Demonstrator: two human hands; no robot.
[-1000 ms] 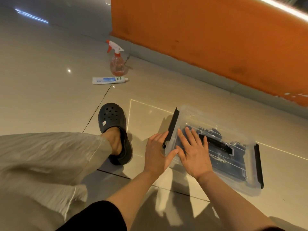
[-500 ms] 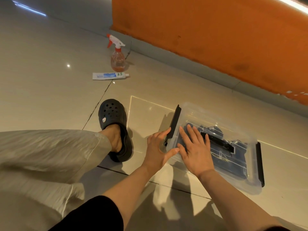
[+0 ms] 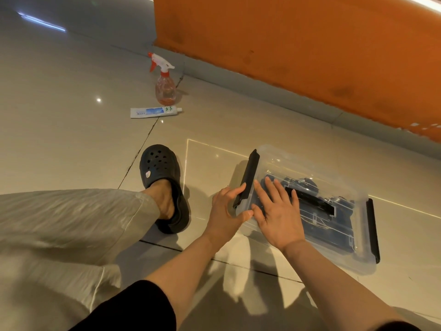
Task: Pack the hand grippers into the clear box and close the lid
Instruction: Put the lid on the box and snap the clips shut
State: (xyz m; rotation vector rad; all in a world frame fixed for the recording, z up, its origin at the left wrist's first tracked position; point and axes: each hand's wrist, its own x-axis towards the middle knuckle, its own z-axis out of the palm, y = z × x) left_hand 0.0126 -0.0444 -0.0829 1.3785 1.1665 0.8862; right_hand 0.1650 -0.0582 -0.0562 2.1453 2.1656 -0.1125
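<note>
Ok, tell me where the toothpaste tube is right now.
In the head view, the toothpaste tube lies flat on the tiled floor, upper left of centre, just in front of the spray bottle and beyond the black clog.

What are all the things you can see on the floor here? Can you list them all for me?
box: 1, clear, on floor at right, lid on
latches: 2, black, one at each end of box
hand grippers: count unclear, dark, inside box
spray bottle: 1, clear with red-white top, by wall
tube: 1, white-blue, lying before bottle
wall: orange, at back
clog: 1, black, on foot
trouser leg: beige, at left
left hand: on near latch
right hand: flat on lid
</note>
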